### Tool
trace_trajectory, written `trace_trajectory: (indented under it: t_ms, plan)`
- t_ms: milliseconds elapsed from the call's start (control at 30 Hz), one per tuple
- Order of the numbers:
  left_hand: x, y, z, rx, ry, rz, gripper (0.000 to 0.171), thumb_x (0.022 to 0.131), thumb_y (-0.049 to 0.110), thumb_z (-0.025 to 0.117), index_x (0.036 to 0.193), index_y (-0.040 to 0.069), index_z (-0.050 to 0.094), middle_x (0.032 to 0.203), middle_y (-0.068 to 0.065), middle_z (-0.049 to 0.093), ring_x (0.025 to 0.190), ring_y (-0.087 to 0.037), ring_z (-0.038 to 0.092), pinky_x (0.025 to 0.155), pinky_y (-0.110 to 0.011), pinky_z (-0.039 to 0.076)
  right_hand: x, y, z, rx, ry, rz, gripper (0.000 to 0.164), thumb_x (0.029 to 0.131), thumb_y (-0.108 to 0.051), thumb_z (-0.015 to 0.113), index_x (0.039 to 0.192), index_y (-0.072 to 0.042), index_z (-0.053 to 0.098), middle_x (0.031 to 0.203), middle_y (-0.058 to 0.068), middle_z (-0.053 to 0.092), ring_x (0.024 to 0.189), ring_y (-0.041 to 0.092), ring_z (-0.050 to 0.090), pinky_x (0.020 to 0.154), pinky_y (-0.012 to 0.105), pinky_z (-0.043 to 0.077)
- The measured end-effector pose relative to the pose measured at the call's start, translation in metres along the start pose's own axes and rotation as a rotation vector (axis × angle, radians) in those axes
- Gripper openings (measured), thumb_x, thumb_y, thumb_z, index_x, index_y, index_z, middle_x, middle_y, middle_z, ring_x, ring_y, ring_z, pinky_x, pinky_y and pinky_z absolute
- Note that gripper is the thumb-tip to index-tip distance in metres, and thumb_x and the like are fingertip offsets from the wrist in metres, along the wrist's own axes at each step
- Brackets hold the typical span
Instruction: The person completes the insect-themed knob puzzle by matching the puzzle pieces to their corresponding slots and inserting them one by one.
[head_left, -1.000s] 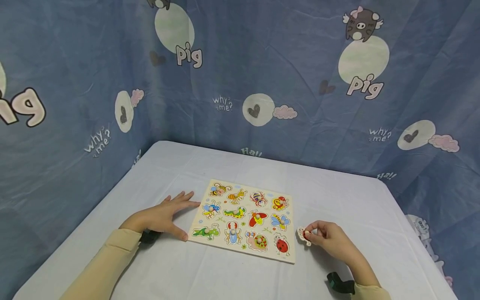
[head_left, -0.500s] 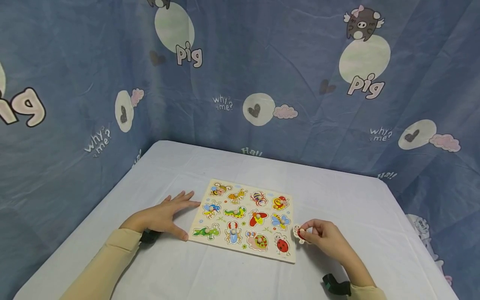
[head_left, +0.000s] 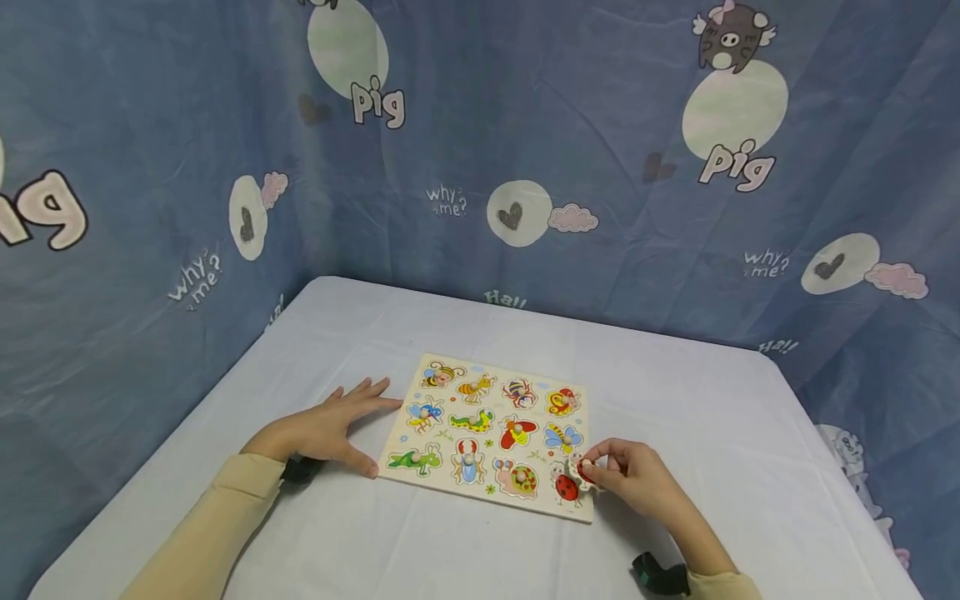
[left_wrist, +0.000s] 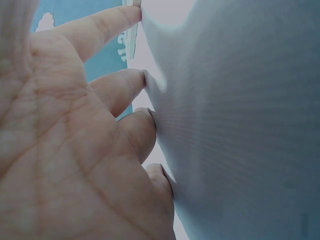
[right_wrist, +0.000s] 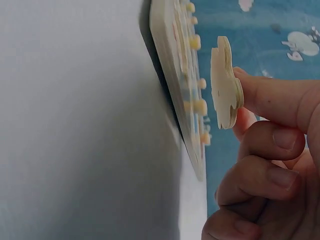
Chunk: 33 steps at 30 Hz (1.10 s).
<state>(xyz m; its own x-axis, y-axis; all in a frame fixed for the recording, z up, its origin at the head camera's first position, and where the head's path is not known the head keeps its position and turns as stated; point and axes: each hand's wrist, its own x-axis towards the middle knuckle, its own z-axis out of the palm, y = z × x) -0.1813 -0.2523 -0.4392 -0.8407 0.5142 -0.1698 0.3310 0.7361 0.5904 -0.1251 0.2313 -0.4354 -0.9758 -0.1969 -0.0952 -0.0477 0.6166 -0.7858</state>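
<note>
A wooden insect puzzle board lies on the white table. Several knobbed pieces, among them a caterpillar and a snail, sit in it. Between thumb and index finger, my right hand pinches a ladybug puzzle piece, held over the board's right edge. In the head view it overlaps the printed red ladybug in the near right corner. The right wrist view shows the bare wooden back of the piece, tilted and apart from the board. My left hand rests spread on the table, thumb and index fingertip at the board's left edge.
White cloth covers the table. Behind and beside it hangs a blue curtain with pig prints. A dark wrist camera mount sits by the right sleeve, and another under the left wrist.
My right hand has moved left with the ladybug piece, from beside the board to over its right edge. The left hand has stayed in place, and the head view has shifted slightly.
</note>
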Motion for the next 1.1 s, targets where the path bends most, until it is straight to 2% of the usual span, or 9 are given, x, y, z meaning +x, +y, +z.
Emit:
trace_trajectory:
  t_ms: [167, 467, 700, 1100]
  plan:
    - [0.001, -0.001, 0.001, 0.001, 0.001, -0.003, 0.110, 0.070, 0.052, 0.098, 0.163, 0.019, 0.048, 0.180, -0.021, 0.017, 0.167, -0.051, 0.003, 0.128, -0.079, -0.002, 0.000, -0.001, 0.006, 0.006, -0.036, -0.053, 0.016, 0.095, -0.022, 0.081, 0.101, -0.007, 0.077, 0.063, -0.006, 0.043, 0.053, 0.002, 0.037, 0.048, 0.019, 0.028]
    - [0.001, 0.001, 0.001, 0.002, 0.003, -0.001, 0.111, 0.069, 0.051, 0.099, 0.163, 0.020, 0.048, 0.180, -0.021, 0.018, 0.167, -0.051, 0.003, 0.128, -0.079, -0.002, 0.001, -0.003, 0.014, -0.006, -0.086, -0.087, 0.014, 0.097, -0.023, 0.080, 0.098, -0.009, 0.076, 0.063, -0.007, 0.044, 0.053, 0.001, 0.036, 0.049, 0.017, 0.028]
    - [0.000, 0.003, 0.000, -0.008, 0.001, 0.012, 0.110, 0.070, 0.048, 0.099, 0.163, 0.019, 0.048, 0.179, -0.022, 0.017, 0.166, -0.053, 0.003, 0.127, -0.080, -0.002, 0.000, -0.002, 0.017, 0.012, -0.114, -0.066, 0.015, 0.096, -0.024, 0.081, 0.098, -0.009, 0.077, 0.061, -0.006, 0.044, 0.052, 0.001, 0.035, 0.048, 0.019, 0.027]
    - [0.001, 0.000, 0.000, 0.001, 0.000, 0.011, 0.111, 0.070, 0.051, 0.099, 0.163, 0.019, 0.048, 0.179, -0.022, 0.017, 0.166, -0.052, 0.003, 0.127, -0.080, -0.002, 0.003, -0.005, 0.018, -0.024, -0.097, -0.046, 0.015, 0.094, -0.025, 0.083, 0.097, -0.011, 0.079, 0.062, -0.006, 0.045, 0.054, 0.003, 0.036, 0.049, 0.019, 0.027]
